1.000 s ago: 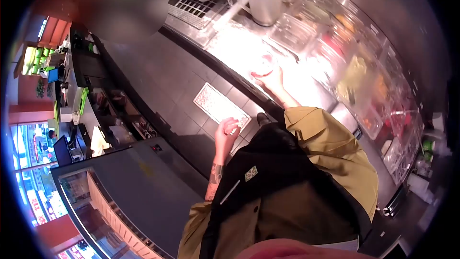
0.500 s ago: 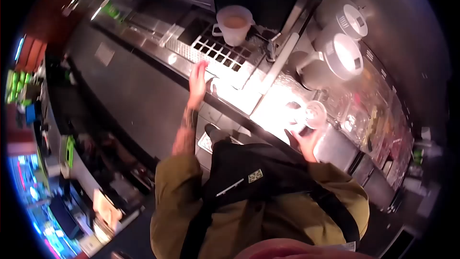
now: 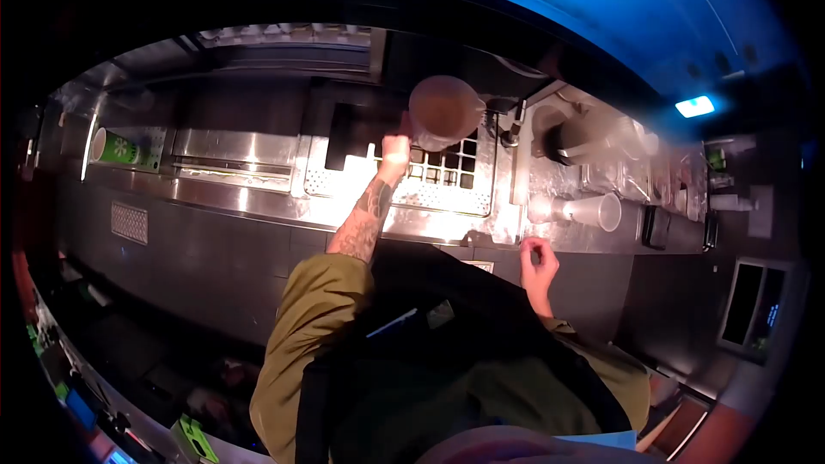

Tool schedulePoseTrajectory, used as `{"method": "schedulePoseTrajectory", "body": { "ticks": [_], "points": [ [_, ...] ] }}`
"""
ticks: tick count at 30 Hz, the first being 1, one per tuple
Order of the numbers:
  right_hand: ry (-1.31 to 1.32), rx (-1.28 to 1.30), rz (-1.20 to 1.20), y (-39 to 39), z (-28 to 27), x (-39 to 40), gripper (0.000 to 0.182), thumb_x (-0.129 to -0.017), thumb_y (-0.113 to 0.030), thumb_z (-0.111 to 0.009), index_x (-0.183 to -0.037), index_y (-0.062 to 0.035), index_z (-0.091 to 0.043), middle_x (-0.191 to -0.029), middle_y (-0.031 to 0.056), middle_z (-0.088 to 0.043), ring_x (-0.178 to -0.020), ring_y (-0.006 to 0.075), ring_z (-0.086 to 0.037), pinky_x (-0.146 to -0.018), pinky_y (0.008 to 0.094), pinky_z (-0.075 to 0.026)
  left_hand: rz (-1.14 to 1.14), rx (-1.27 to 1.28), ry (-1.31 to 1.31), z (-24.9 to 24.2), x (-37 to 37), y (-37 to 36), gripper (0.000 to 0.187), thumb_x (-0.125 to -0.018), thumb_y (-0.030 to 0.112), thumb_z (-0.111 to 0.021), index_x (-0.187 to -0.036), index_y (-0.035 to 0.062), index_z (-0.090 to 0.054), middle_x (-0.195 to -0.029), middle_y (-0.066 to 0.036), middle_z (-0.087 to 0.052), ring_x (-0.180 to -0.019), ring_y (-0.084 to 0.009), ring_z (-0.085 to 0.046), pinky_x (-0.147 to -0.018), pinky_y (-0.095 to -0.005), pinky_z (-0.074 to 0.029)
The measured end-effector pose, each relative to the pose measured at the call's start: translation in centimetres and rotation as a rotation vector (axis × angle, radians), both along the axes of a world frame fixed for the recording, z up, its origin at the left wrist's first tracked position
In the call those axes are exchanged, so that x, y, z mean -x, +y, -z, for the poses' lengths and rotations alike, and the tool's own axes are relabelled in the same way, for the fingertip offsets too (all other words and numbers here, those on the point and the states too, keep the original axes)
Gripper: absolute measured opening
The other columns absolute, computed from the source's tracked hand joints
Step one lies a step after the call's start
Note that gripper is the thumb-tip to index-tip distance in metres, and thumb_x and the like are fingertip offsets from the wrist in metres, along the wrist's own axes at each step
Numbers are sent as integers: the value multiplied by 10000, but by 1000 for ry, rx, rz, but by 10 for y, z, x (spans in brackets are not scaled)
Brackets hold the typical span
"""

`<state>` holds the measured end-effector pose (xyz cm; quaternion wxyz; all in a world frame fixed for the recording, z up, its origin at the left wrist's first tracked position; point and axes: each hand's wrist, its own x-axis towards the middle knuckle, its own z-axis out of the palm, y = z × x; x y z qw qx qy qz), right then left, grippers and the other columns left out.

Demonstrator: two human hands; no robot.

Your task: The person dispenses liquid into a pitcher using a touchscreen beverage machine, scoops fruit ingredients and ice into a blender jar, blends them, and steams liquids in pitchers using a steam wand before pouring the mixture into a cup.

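Note:
A translucent pitcher (image 3: 444, 112) with brownish contents is over the metal grate (image 3: 443, 174). Its handle side is at my left hand (image 3: 395, 155), whose fingers are closed around the handle, though they partly hide it. My right hand (image 3: 539, 265) is off the counter's front edge, thumb and fingers curled together with nothing visible between them. Just beyond it on the counter are a clear plastic cup (image 3: 595, 212) and a smaller clear one (image 3: 543, 208).
A green patterned cup (image 3: 116, 148) lies at the far left of the steel counter (image 3: 241, 199). Behind the clear cups are large pale containers (image 3: 593, 139) and transparent-lidded trays (image 3: 683, 176). A small screen (image 3: 752, 305) is at the right. A faucet-like fitting (image 3: 514, 125) stands beside the grate.
The view has turned and shifted. My left hand has moved from the counter's front edge to the pitcher and closed on its handle. My right hand has moved away from the cup and its fingers have curled.

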<state>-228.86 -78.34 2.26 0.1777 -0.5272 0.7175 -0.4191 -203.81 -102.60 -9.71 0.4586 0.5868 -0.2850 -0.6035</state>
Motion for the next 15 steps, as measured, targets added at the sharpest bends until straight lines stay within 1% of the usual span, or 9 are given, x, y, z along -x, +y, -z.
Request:
{"method": "schedulePoseTrajectory", "body": {
  "ticks": [1,2,3,4,5,10,11,13,15],
  "points": [
    [23,28,15,-13,-1,-10,51,-798,-23,-622,-827,11,-597,-758,88,-634,-702,143,-599,-692,268,-475,97,367,-47,20,-18,17,516,-941,416,-440,-582,47,-467,-526,1,-411,-500,-88,-351,-491,-293,-304],
    [39,71,22,-36,0,-22,52,-803,-26,-620,-831,12,-596,-766,87,-636,-707,139,-598,-692,264,-473,7,417,-6,8,-23,26,471,-954,330,-420,-536,117,-378,-522,52,-348,-501,-83,-295,-475,-283,-225],
    [-52,93,40,-50,2,-35,46,-831,-31,-600,-852,10,-594,-779,67,-632,-711,116,-579,-680,241,-460,-25,179,174,-20,-38,37,474,-964,319,-392,-533,122,-366,-527,54,-330,-501,-81,-288,-481,-267,-219],
    [-87,75,46,-61,5,-48,45,-837,-31,-594,-858,8,-593,-780,61,-628,-710,108,-572,-676,234,-454,22,238,112,-18,-62,53,471,-964,330,-390,-543,120,-375,-535,52,-336,-502,-78,-287,-486,-260,-217],
    [-124,67,41,-80,9,-62,44,-844,-32,-588,-864,7,-593,-781,54,-624,-709,99,-565,-671,227,-449,-75,3,60,-50,-78,64,453,-957,308,-405,-549,115,-367,-538,44,-326,-512,-76,-279,-487,-265,-211],
    [-265,-30,-289,-183,29,-200,93,-892,-77,-569,-932,5,-591,-840,39,-620,-774,95,-572,-717,212,-444,-323,213,-163,-79,-216,140,288,-907,173,-425,-815,-9,-629,-714,-19,-600,-681,-121,-552,-641,-275,-449],
    [-275,-11,-352,-202,50,-239,105,-867,-44,-596,-951,19,-601,-865,63,-638,-802,119,-598,-745,230,-468,-240,194,-128,-84,-259,160,290,-906,151,-420,-835,-21,-642,-736,-14,-617,-697,-111,-560,-656,-267,-455],
    [-383,-102,-503,-237,59,-354,213,-794,17,-665,-994,37,-594,-923,93,-648,-862,147,-615,-820,270,-476,-354,264,-79,-88,-330,190,300,-918,163,-420,-817,-15,-640,-728,-4,-614,-682,-97,-545,-627,-253,-442],
    [-322,-7,-874,-256,48,-478,492,-717,3,-734,-1140,37,-486,-1089,156,-603,-1040,198,-576,-929,305,-427,-450,244,-108,-87,-398,224,314,-929,179,-421,-796,-8,-635,-718,1,-611,-665,-85,-530,-604,-238,-425]
  ]
}}
